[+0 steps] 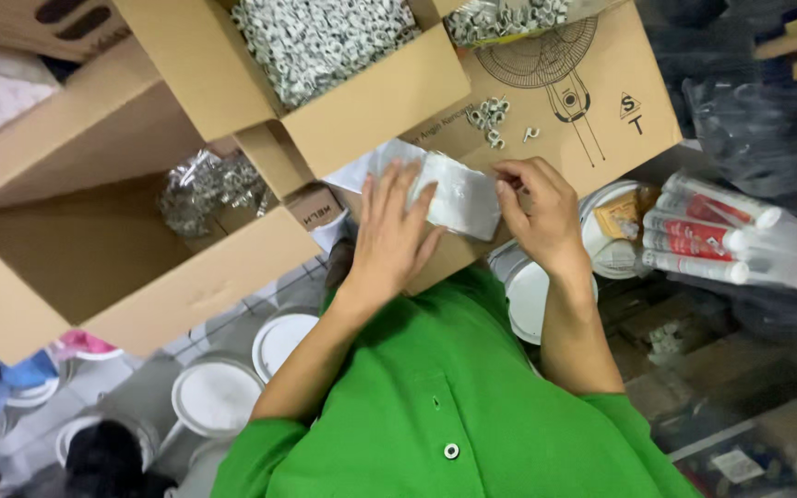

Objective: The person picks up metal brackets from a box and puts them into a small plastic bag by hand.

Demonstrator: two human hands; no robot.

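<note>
Clear plastic bag (458, 194) lies on a flat cardboard sheet (592, 101), pressed under the left hand's (394, 231) flat, open palm while the right hand (537, 207) pinches its edge between fingertips. This looks like opening the bag for filling. Next calls for separating its mouth near the small white clips (491, 115) loose just beyond.

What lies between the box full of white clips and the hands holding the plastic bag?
In the head view, a few loose white clips lie on the flat cardboard sheet between them.
</note>
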